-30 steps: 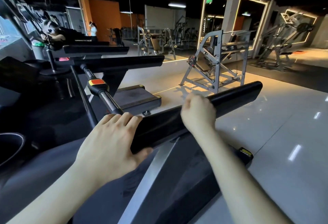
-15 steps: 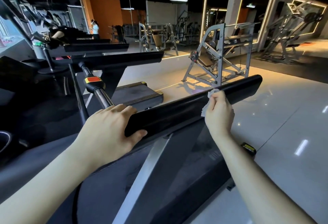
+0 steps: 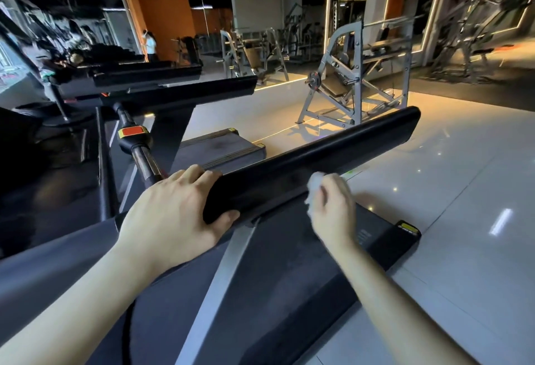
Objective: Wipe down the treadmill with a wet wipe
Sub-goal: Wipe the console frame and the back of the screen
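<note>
Head view, dim gym: grips the near end of the black handrail [image 3: 318, 156] of a treadmill [image 3: 289, 272] with the left hand [image 3: 170, 211], fingers laid over the top and thumb curled underneath. Pinches a bunched white wet wipe [image 3: 315, 181] in the right hand [image 3: 333, 208], fingers curled round it, and presses it against the near side of the same handrail, about midway along. Looks down past both bare forearms onto a slanting silver upright [image 3: 220, 286] below the rail. Shows, to the left, a crossbar [image 3: 133, 133] with an orange-red button and a neighbouring handrail [image 3: 179, 92] running parallel. Takes in, beyond, a grey steel weight machine [image 3: 356, 81] on the glossy pale floor [image 3: 463, 191], well apart from the treadmill, and a blurred figure [image 3: 150, 45] beside an orange wall far back.
</note>
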`<state>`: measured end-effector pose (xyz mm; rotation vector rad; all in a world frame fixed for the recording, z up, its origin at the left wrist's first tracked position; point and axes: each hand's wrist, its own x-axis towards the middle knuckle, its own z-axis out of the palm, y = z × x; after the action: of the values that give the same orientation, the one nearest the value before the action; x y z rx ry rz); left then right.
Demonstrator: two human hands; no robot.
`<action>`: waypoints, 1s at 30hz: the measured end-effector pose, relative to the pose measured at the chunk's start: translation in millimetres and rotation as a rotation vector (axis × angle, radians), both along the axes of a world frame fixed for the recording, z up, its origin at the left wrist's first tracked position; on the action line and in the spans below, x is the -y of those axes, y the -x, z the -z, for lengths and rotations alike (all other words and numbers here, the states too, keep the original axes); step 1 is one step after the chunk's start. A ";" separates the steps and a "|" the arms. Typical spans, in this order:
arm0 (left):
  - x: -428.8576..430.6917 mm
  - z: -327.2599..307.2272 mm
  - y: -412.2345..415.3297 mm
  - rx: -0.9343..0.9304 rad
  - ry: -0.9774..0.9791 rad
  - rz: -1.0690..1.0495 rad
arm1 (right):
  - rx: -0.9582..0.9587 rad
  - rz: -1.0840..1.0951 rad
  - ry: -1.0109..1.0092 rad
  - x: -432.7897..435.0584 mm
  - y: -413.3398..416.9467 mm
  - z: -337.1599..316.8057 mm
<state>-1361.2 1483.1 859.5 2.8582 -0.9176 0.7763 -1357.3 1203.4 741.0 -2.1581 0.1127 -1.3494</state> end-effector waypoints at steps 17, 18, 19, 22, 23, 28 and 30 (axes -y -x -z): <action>47.4 -9.9 -13.5 0.058 0.031 -0.032 | 0.037 -0.130 -0.194 41.6 -11.2 -5.1; 56.3 -9.1 -19.2 0.057 0.026 -0.035 | 0.025 -0.075 -0.354 60.6 -20.2 -3.0; 63.7 -9.1 -24.5 0.061 0.013 -0.035 | 0.004 -0.057 -0.540 74.4 -27.3 -4.2; 82.9 -4.9 -35.7 0.070 0.010 -0.023 | -0.045 -0.061 -0.842 88.6 -37.2 -4.8; 87.0 -3.4 -37.6 0.065 0.021 -0.021 | -0.040 -0.110 -0.875 76.7 -31.5 -9.0; 92.0 -0.8 -40.8 0.081 0.002 -0.032 | 0.095 -0.461 -0.420 -21.9 6.4 -38.2; 91.2 0.3 -38.7 0.080 0.018 -0.024 | 0.113 -0.498 -0.229 -17.8 3.9 -40.2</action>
<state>-1322.5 1391.9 859.2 2.8462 -0.8818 0.9030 -1361.2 1221.2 781.2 -1.7602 -0.2844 -1.1012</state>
